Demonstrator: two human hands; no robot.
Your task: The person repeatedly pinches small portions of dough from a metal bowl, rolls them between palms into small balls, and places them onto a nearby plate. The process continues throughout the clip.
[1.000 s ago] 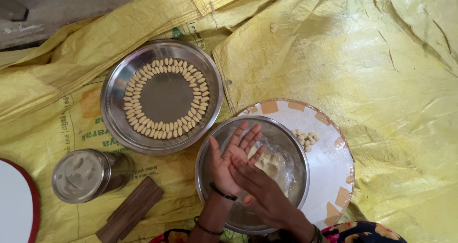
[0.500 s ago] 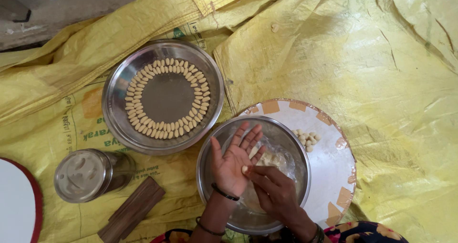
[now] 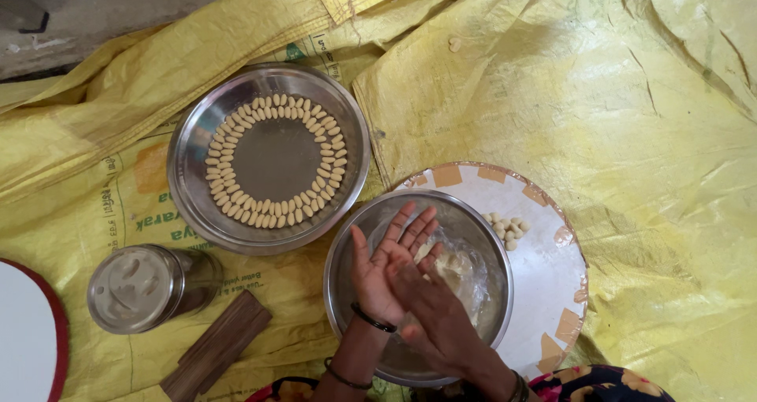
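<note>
Steel gleams under both hands: the round stainless mixing bowl (image 3: 351,291) sits partly on a white round board with tan patches (image 3: 544,291), over crinkled yellow woven sacking (image 3: 599,118). Inside it lies a pale lump of dough (image 3: 453,268). The left hand (image 3: 382,272) is flat, palm up and fingers spread, grasping nothing that I can see; the right hand (image 3: 434,311) lies across it, palm down, fingers loosely curved.

A pinch of dough may sit between the palms, but the upper hand covers that spot, so I cannot tell. If one is there, it could squash or stick under too much pressure. The bowl overhangs the board's edge, so a heavy push might tip it on the soft sacking.

Nearby, a wide steel plate ringed with small tan dough pieces (image 3: 197,145) could be jostled. A few loose pale pieces (image 3: 509,230) rest on the board. The lidded steel canister (image 3: 138,287) hides its contents, and a white, red-rimmed object (image 3: 24,339) is cut off at the left.
</note>
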